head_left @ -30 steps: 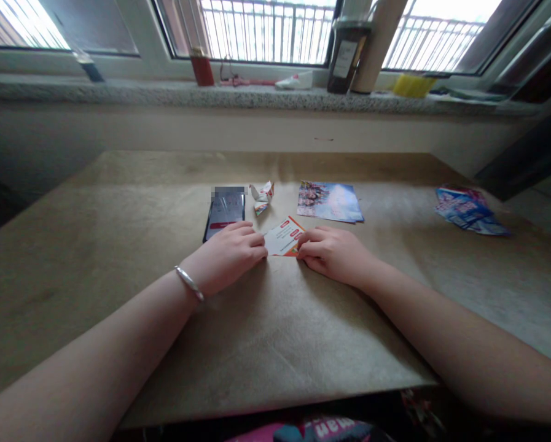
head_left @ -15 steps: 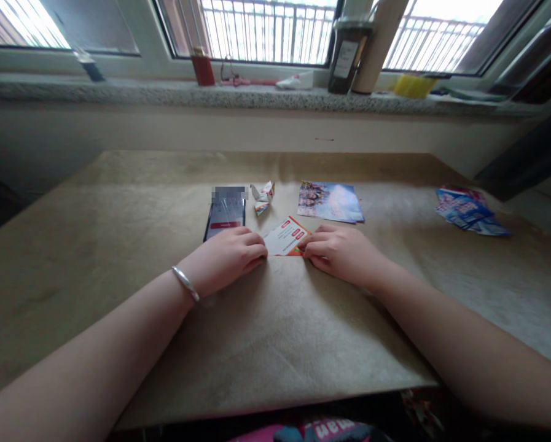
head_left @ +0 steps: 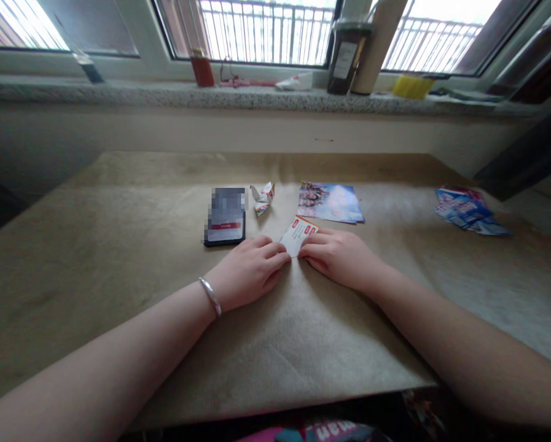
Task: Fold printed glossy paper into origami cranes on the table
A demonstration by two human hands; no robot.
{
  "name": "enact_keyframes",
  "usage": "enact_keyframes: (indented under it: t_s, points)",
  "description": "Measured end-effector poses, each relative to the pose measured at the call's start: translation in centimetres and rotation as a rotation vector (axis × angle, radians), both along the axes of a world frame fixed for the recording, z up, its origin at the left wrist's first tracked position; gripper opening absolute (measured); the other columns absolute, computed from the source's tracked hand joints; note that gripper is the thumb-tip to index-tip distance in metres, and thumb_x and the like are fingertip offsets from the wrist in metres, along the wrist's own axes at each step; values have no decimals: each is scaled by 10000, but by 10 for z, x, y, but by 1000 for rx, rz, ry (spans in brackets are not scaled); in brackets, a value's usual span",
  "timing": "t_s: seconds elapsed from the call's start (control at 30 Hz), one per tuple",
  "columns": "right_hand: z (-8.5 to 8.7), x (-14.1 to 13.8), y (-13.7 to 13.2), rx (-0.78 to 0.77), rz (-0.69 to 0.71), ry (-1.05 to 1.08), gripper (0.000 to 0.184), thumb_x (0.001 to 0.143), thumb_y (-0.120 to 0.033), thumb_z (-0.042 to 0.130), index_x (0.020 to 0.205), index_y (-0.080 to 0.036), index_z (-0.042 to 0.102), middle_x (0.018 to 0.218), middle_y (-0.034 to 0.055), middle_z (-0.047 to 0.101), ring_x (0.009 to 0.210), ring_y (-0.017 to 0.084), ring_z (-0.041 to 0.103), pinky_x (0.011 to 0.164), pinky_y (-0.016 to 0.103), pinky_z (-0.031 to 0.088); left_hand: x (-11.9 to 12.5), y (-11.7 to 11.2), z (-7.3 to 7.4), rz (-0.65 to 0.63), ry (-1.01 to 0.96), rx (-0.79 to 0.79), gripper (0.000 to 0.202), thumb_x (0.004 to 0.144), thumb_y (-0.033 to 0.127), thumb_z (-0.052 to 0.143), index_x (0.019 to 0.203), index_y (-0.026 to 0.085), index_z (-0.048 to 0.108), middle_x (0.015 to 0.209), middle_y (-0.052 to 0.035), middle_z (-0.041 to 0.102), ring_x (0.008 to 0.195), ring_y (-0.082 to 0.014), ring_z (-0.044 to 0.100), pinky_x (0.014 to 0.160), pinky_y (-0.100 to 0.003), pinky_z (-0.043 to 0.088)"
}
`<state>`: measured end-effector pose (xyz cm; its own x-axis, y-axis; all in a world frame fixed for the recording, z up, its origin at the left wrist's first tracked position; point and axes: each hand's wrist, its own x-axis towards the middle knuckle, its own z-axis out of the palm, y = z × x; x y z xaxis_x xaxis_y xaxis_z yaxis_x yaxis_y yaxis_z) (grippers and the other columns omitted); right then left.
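Note:
A small folded sheet of printed paper, white with red labels and an orange edge, lies on the table between my two hands. My left hand, with a silver bangle at the wrist, has its fingers closed on the paper's lower left edge. On the opposite side my right hand presses closed fingers on the lower right edge, covering part of the sheet. Just beyond my left hand rests a phone with a lit screen. Beside the phone stands a folded paper figure.
Blue-and-pink printed sheets lie behind my right hand. A pile of blue and red packets or cards is at the table's right. On the stone windowsill stand a dark container, a red holder and a yellow object.
My left hand has slid right along the paper, closer to my right hand, uncovering the phone's lower edge. Less of the paper shows, and it has shifted slightly right.

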<state>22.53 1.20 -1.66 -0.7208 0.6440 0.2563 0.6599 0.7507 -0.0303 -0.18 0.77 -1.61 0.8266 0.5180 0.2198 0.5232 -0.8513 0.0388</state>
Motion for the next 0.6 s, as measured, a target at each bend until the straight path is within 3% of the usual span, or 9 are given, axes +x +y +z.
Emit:
enact_keyframes:
  t_s: [0.6]
  points:
    - [-1, -6, 1, -5, -28, 6, 201, 857, -183, 494, 861, -225, 690, 954, 62, 668, 936, 184, 568, 738, 269, 416, 2, 3, 2, 18, 88, 204, 175, 925, 239, 448, 903, 174, 609, 901, -42, 635, 831, -183, 561, 778, -334, 404]
